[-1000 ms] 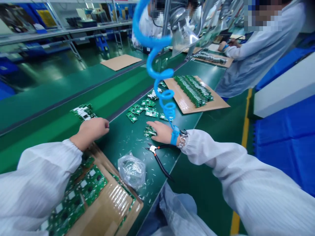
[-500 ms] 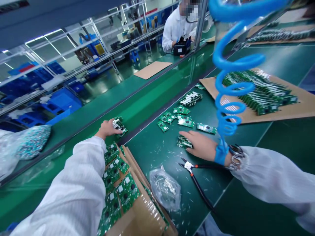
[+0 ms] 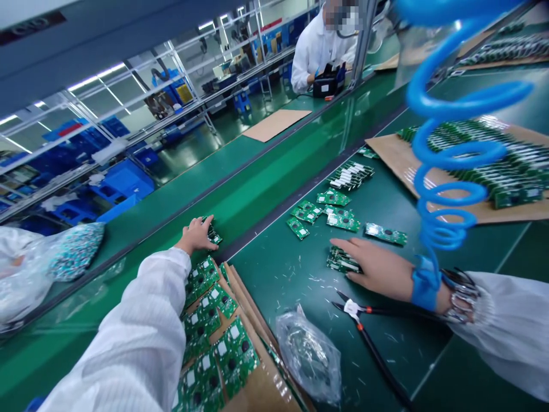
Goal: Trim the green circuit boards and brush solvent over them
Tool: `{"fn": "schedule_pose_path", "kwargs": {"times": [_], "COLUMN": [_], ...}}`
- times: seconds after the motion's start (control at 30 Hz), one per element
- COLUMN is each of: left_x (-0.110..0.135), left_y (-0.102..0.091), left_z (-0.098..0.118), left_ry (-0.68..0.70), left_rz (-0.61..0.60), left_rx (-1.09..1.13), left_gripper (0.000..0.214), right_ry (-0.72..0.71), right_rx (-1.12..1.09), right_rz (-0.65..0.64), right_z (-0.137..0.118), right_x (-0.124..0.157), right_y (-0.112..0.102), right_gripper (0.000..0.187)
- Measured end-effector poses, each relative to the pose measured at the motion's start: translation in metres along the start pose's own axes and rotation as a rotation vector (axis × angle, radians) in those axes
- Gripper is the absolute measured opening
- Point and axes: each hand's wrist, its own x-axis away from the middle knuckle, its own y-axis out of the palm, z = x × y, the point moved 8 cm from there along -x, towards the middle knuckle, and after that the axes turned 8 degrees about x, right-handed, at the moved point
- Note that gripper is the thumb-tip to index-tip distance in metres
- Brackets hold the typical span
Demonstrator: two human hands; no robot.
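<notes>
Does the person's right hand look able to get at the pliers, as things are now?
Likely yes: the pliers lie close to the right hand, with nothing visible between them. However, this hand holds a stack of circuit boards, which it would probably release first.

Worktop (image 3: 263,274) dk green, conveyor belt (image 3: 253,203) a brighter green, cardboard (image 3: 277,124) tan; PCB stacks (image 3: 342,262) green w/ white bars, big PCBs (image 3: 237,350) green w/ white sqs + blk round spots. Cutters (image 3: 352,309): blk handles, orange-red bands, silvery-white ctr; coiled cord (image 3: 450,107) & wristband (image 3: 424,286) brt blue. Sleeves (image 3: 146,315) white w/ faint fine stripes, filled bag (image 3: 77,252) speckled teal/white/dk, far-side bins (image 3: 128,177) blue.
</notes>
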Motion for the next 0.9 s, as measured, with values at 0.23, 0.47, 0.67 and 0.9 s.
{"fn": "schedule_pose_path", "kwargs": {"times": [0.23, 0.47, 0.67, 0.9], "left_x": [0.004, 0.015, 0.005, 0.0], "left_y": [-0.005, 0.001, 0.017, 0.023], "left_z": [-0.008, -0.036, -0.069, -0.091], "left_ry": [0.078, 0.037, -0.108, -0.131], "left_rz": [0.04, 0.035, -0.042, -0.063], "left_rx": [-0.009, -0.018, 0.037, 0.12], "left_gripper": [0.051, 0.055, 0.057, 0.05], "right_ry": [-0.018, -0.064, 0.035, 0.057], "right_rx": [-0.007, -0.022, -0.053, -0.073], "right_rz": [0.055, 0.079, 0.018, -0.003], "right_z": [0.011, 0.011, 0.011, 0.006], "right_x": [0.002, 0.006, 0.007, 0.006], "right_y": [0.012, 0.016, 0.01, 0.001], "right_gripper": [0.056, 0.058, 0.057, 0.058]}}
